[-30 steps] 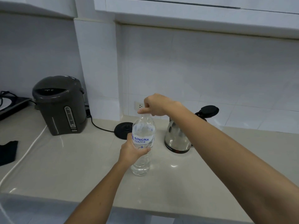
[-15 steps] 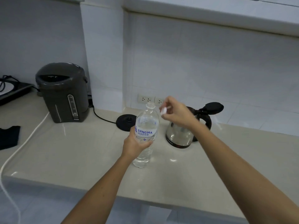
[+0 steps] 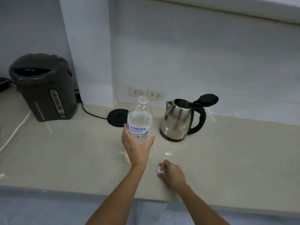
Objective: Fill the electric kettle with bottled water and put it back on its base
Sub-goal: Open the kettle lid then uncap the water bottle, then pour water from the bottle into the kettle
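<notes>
A clear water bottle (image 3: 140,118) with a blue-lettered label stands upright on the counter, its neck uncapped. My left hand (image 3: 136,146) grips its lower half. My right hand (image 3: 172,173) is low on the counter near the front edge, fingers pinched on the small white bottle cap (image 3: 160,169). The steel electric kettle (image 3: 177,120) with black handle stands just right of the bottle, lid flipped open. Its round black base (image 3: 117,117) lies on the counter behind and left of the bottle, with nothing on it.
A dark grey hot-water dispenser (image 3: 42,87) stands at the back left, with a black cord (image 3: 90,113) running to the kettle base. Two wall sockets (image 3: 146,93) sit behind the bottle. A white cable (image 3: 14,133) crosses the beige counter (image 3: 235,151) at left.
My right hand took the cap off the bottle's top and carried it down to the counter near the front edge. My left hand kept its hold on the bottle.
</notes>
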A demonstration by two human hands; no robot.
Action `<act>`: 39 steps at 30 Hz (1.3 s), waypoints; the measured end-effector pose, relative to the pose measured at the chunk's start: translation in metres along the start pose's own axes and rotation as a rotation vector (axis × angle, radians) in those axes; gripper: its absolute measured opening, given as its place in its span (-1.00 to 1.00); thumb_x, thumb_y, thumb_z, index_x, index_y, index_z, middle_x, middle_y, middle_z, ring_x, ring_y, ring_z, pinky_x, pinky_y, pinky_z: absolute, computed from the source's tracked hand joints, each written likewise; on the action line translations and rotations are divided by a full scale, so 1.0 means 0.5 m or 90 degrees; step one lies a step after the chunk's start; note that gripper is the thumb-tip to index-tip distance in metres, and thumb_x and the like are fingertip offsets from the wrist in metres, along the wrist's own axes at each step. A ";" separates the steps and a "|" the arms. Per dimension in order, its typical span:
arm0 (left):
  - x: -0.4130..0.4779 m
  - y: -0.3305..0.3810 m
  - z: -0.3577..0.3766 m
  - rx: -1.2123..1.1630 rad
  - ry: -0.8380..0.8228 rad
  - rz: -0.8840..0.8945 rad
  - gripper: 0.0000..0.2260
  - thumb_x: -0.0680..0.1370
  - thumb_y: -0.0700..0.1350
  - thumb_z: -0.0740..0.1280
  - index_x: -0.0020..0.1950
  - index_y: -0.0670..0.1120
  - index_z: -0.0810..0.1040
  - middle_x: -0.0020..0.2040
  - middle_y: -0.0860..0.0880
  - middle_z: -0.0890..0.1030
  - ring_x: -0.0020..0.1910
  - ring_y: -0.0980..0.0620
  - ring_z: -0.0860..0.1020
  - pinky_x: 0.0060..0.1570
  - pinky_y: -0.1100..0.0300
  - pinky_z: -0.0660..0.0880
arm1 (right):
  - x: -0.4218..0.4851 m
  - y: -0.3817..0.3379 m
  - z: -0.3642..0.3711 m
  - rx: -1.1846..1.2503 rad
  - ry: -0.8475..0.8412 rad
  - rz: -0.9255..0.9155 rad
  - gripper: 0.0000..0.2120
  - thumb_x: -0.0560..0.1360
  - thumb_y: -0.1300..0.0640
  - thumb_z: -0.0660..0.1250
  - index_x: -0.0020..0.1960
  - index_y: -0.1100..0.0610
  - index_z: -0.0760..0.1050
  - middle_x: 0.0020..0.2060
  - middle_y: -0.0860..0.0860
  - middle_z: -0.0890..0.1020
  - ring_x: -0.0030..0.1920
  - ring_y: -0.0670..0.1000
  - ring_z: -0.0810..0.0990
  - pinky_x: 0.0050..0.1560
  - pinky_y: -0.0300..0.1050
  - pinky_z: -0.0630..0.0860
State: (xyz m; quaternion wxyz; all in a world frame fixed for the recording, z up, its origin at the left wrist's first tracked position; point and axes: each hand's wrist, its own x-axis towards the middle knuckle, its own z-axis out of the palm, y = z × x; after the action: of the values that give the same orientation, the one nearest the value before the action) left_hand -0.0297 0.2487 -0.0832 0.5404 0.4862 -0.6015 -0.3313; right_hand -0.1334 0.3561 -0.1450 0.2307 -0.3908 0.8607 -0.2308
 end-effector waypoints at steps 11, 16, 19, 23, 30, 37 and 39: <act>0.031 -0.004 0.019 0.026 0.049 -0.019 -0.08 0.22 -0.07 0.61 0.48 -0.12 0.21 0.32 -0.13 0.47 0.23 -0.13 0.49 0.21 -0.02 0.47 | -0.009 0.015 -0.028 -0.046 -0.078 -0.061 -0.69 0.49 -0.05 0.28 0.18 0.06 0.41 0.15 0.05 0.60 0.15 0.12 0.56 0.09 -0.05 0.49; 0.058 -0.016 -0.008 0.025 -0.059 -0.036 -0.06 0.26 -0.05 0.60 0.50 -0.03 0.13 0.35 -0.08 0.44 0.25 -0.08 0.49 0.23 0.04 0.45 | 0.019 0.005 -0.136 -0.104 -0.008 -0.070 -0.62 0.55 -0.05 0.23 0.34 0.02 0.34 0.25 0.06 0.54 0.24 0.10 0.50 0.14 -0.05 0.44; 0.072 -0.004 -0.007 0.023 -0.066 -0.029 -0.08 0.24 -0.09 0.59 0.48 0.00 0.17 0.29 -0.06 0.47 0.17 -0.07 0.52 0.15 0.07 0.47 | 0.049 -0.017 -0.235 -0.126 0.058 -0.088 -0.57 0.55 -0.07 0.24 0.37 0.03 0.35 0.25 0.04 0.54 0.25 0.08 0.50 0.17 -0.03 0.46; 0.096 0.017 0.005 0.098 -0.133 0.038 -0.12 0.21 -0.10 0.57 0.45 0.00 0.23 0.22 -0.05 0.50 0.14 -0.05 0.51 0.10 0.10 0.46 | 0.103 -0.045 -0.359 -0.144 0.185 -0.125 -0.61 0.55 -0.04 0.21 0.35 0.01 0.38 0.25 0.02 0.53 0.22 0.10 0.52 0.19 0.02 0.47; 0.169 0.103 0.056 0.297 -0.197 0.168 -0.14 0.23 -0.07 0.50 0.47 -0.02 0.22 0.05 -0.13 0.48 0.03 -0.16 0.50 -0.02 0.00 0.50 | 0.192 -0.061 -0.490 -0.429 0.258 -0.169 -0.48 0.59 -0.03 0.12 0.50 0.13 0.20 0.53 -0.01 0.19 0.55 0.03 0.03 0.49 0.17 0.00; 0.231 0.168 0.110 0.520 -0.237 0.263 -0.16 0.21 -0.04 0.46 0.45 0.05 0.22 -0.05 -0.09 0.45 -0.03 -0.17 0.51 -0.12 0.05 0.48 | 0.252 -0.047 -0.540 -0.547 0.206 -0.166 -0.45 0.58 -0.08 0.08 0.50 0.14 0.19 0.49 0.00 0.24 0.52 0.04 0.07 0.47 0.25 -0.02; 0.240 0.172 0.121 0.578 -0.248 0.278 -0.15 0.22 -0.03 0.46 0.47 0.06 0.19 -0.01 -0.09 0.45 0.00 -0.16 0.51 -0.10 0.04 0.50 | 0.265 -0.042 -0.541 -0.557 0.213 -0.182 -0.47 0.58 -0.08 0.08 0.48 0.14 0.23 0.47 0.00 0.29 0.51 0.05 0.10 0.48 0.25 -0.03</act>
State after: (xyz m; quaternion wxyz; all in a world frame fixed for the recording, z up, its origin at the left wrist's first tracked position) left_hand -0.1014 0.1542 0.0238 0.2106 0.4642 -0.8603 -0.0020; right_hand -0.3559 0.2992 0.0513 -0.1305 -0.5230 0.8399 0.0638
